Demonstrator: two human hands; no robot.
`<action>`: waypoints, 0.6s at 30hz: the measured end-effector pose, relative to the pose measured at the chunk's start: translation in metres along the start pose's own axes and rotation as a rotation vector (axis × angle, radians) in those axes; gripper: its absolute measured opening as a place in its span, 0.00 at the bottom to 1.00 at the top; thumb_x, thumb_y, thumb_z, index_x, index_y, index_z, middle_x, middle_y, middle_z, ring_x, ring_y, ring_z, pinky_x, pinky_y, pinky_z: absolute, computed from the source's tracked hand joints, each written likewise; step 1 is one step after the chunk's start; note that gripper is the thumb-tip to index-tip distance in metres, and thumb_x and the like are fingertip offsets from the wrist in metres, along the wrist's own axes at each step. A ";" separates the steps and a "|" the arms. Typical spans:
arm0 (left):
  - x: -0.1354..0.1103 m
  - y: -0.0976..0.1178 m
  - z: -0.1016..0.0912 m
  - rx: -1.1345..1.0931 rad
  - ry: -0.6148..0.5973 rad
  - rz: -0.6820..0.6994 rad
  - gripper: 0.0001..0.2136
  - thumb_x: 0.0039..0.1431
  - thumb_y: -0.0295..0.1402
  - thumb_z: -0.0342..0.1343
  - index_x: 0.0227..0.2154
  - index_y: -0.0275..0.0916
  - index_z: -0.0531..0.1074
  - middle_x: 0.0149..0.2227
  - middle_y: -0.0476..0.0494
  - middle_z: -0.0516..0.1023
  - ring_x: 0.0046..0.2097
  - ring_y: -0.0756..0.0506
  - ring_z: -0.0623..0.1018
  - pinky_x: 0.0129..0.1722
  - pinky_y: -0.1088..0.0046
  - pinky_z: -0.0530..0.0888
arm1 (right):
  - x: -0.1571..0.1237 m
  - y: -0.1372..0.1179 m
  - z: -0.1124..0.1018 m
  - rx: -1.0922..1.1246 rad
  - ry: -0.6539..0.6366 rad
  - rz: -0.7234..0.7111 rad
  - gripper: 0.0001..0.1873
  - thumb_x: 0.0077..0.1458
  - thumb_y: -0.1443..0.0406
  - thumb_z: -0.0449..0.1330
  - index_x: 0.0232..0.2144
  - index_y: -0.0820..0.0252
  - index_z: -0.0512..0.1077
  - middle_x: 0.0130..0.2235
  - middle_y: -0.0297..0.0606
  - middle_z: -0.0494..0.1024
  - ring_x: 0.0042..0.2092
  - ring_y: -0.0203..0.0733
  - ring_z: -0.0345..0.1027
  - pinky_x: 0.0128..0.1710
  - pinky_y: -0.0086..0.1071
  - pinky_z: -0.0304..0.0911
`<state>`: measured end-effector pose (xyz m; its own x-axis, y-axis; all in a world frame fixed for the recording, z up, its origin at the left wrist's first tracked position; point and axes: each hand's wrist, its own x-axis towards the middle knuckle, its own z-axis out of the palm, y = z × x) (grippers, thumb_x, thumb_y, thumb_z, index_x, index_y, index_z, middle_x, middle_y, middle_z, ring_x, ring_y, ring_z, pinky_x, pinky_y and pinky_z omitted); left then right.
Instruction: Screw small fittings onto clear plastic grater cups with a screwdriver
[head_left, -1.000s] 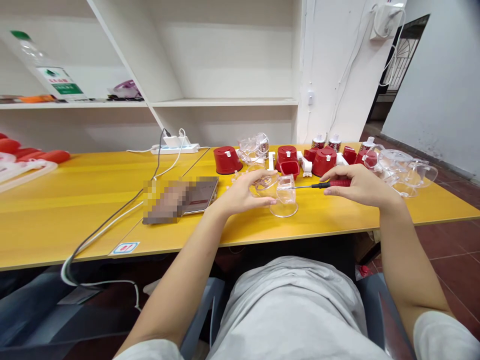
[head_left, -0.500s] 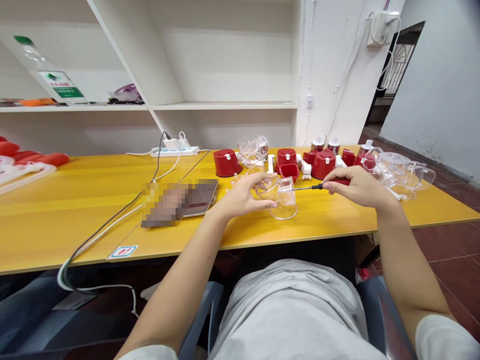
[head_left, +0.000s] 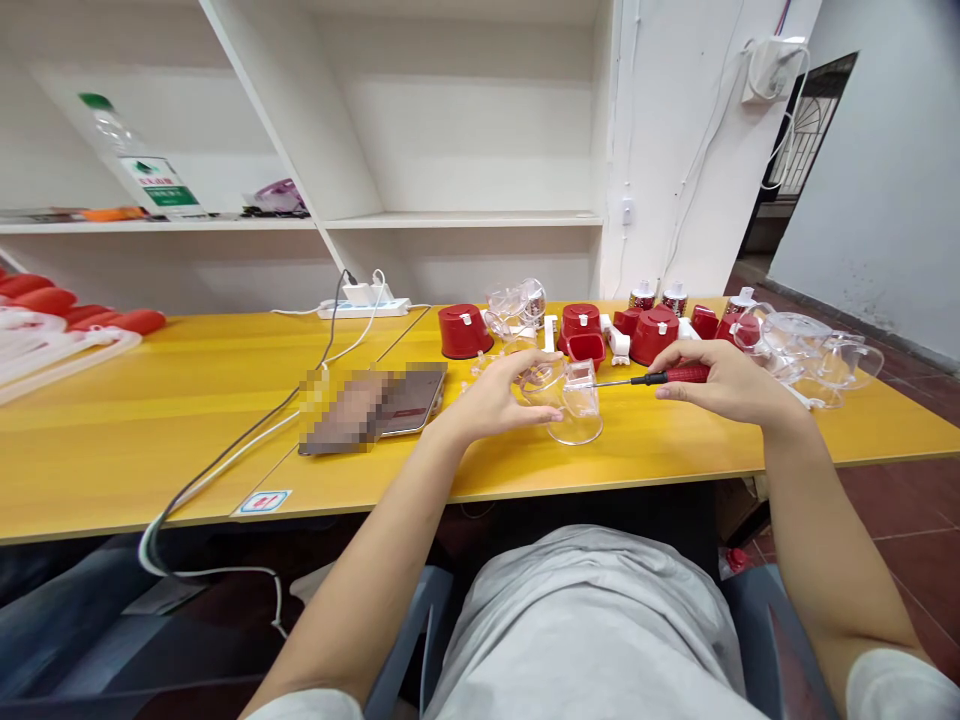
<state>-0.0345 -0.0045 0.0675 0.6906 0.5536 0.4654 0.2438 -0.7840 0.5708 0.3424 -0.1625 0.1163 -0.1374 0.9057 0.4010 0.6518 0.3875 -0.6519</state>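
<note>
My left hand [head_left: 506,400] is wrapped round a clear plastic housing [head_left: 576,430] lying on its side on the yellow table, thumb in front and fingers over the top. A screwdriver [head_left: 679,374] with a red and black handle lies level in my right hand [head_left: 724,380], its fingers behind the handle and the thumb below. The metal shaft points left, and its tip meets the boxy clear section of the housing. Whether a screw sits at the tip is too small to tell.
Behind my hands stand red plastic cups [head_left: 463,332], white brackets [head_left: 616,340] and clear housings [head_left: 810,345]. A phone or tablet [head_left: 416,398] lies left of my left hand. Cables run from a power strip [head_left: 365,309] over the table's [head_left: 202,400] front edge. Red-and-white parts [head_left: 112,322] lie far left.
The whole view has shifted slightly. My right fingers have loosened and slid on the handle, so more of its red part shows. My left hand keeps its hold on the clear housing.
</note>
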 end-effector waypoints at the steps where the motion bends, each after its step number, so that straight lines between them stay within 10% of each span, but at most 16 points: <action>1: 0.000 0.002 0.000 0.004 -0.004 -0.005 0.45 0.62 0.66 0.88 0.73 0.44 0.86 0.74 0.30 0.90 0.75 0.19 0.88 0.77 0.42 0.85 | 0.000 -0.001 0.000 -0.005 -0.006 0.002 0.22 0.64 0.43 0.81 0.45 0.51 0.92 0.49 0.46 0.95 0.54 0.64 0.89 0.62 0.55 0.82; 8: 0.000 0.005 0.000 0.015 -0.008 -0.024 0.48 0.60 0.66 0.88 0.74 0.42 0.86 0.74 0.29 0.90 0.73 0.19 0.88 0.77 0.42 0.83 | 0.000 -0.011 0.001 -0.100 -0.045 0.034 0.27 0.75 0.37 0.68 0.43 0.51 0.88 0.46 0.45 0.93 0.49 0.60 0.84 0.52 0.50 0.74; 13: 0.001 0.001 0.002 0.008 -0.004 -0.014 0.48 0.60 0.68 0.87 0.74 0.43 0.86 0.75 0.28 0.90 0.74 0.19 0.88 0.75 0.42 0.85 | -0.001 -0.013 0.002 -0.200 -0.073 0.136 0.36 0.77 0.33 0.61 0.29 0.50 0.66 0.31 0.36 0.70 0.35 0.48 0.62 0.37 0.46 0.57; 18: 0.002 0.000 0.002 0.003 0.000 0.027 0.50 0.60 0.72 0.86 0.74 0.42 0.86 0.74 0.27 0.90 0.74 0.19 0.88 0.78 0.41 0.82 | -0.003 -0.014 -0.003 -0.210 -0.090 0.132 0.29 0.74 0.38 0.64 0.31 0.51 0.74 0.33 0.38 0.75 0.36 0.50 0.66 0.38 0.45 0.60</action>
<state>-0.0317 -0.0041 0.0670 0.6967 0.5320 0.4812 0.2270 -0.7998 0.5557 0.3356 -0.1717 0.1262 -0.1008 0.9612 0.2568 0.8076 0.2298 -0.5431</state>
